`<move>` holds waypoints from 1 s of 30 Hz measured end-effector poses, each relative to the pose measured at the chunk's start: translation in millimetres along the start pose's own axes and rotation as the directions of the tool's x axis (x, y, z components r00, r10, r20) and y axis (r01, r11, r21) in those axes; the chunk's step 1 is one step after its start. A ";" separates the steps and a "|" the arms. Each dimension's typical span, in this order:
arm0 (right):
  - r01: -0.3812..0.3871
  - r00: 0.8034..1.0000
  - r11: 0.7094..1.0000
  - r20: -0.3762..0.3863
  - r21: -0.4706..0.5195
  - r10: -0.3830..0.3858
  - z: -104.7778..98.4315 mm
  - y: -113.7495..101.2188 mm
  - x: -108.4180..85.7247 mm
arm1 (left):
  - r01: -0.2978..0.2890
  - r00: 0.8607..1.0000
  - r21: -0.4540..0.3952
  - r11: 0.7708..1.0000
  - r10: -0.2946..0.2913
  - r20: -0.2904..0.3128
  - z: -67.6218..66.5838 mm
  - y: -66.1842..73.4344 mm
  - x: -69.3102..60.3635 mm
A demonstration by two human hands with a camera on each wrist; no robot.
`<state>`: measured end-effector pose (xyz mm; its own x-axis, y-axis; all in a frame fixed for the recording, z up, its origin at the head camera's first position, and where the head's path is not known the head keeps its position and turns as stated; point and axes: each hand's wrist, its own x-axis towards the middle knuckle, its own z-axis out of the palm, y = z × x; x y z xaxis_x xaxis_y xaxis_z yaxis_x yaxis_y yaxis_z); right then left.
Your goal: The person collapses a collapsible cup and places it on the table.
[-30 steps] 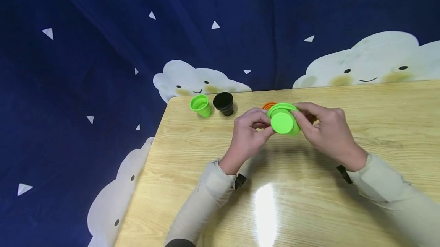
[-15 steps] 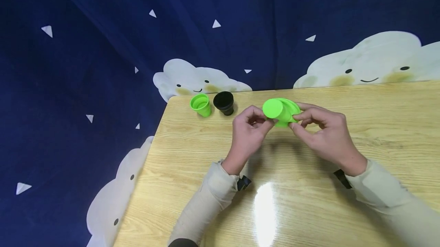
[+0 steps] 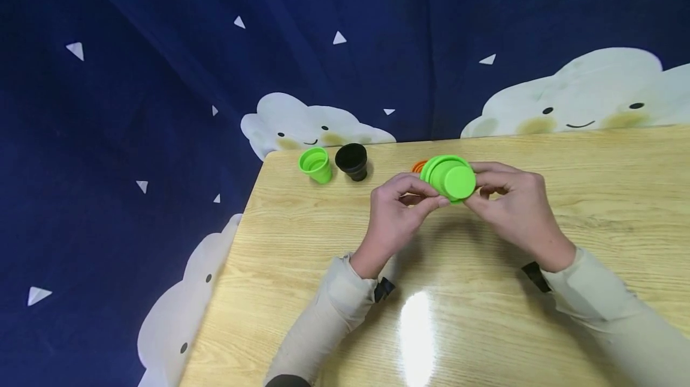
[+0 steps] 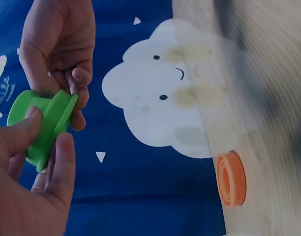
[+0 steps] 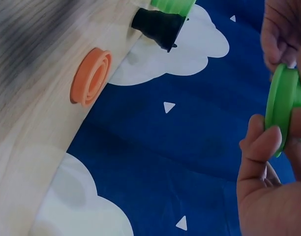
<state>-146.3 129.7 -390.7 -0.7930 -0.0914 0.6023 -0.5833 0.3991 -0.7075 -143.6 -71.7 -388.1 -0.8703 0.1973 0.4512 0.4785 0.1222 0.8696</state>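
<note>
Bright green, the cup point(image 3: 455, 181) hangs between my hands above the table point(image 3: 291, 225), its base facing me. My left hand point(image 3: 401, 207) pinches one side of it between thumb and fingers; my right hand point(image 3: 512, 207) grips the other. Just beyond, partly hidden, lies a squat orange ring point(image 4: 232, 179); left of my left hand stand a black cup point(image 3: 351, 161) and another green cup point(image 3: 315, 165), upright.
</note>
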 end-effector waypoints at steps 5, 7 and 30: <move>-0.103 0.994 0.985 0.045 0.136 0.098 -6.1 -6.1 -1.5 | 0.140 0.989 -0.134 0.981 -0.146 -0.030 -0.3 -1.4 3.2; -0.159 0.987 0.958 0.067 0.239 0.147 -8.8 -8.2 -0.8 | 0.175 0.982 -0.183 0.968 -0.184 -0.035 -0.9 -2.6 4.9; -0.469 0.883 0.533 0.352 0.704 0.311 -12.6 -6.7 9.0 | 0.297 0.925 -0.665 0.685 -0.379 0.024 -0.4 -0.3 9.3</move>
<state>-147.3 137.7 -376.0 -0.9433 -0.2779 0.1815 -0.0631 -0.3867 -0.9200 -151.9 -70.2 -384.2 -0.9837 0.1594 0.0834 -0.0086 -0.5045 0.8634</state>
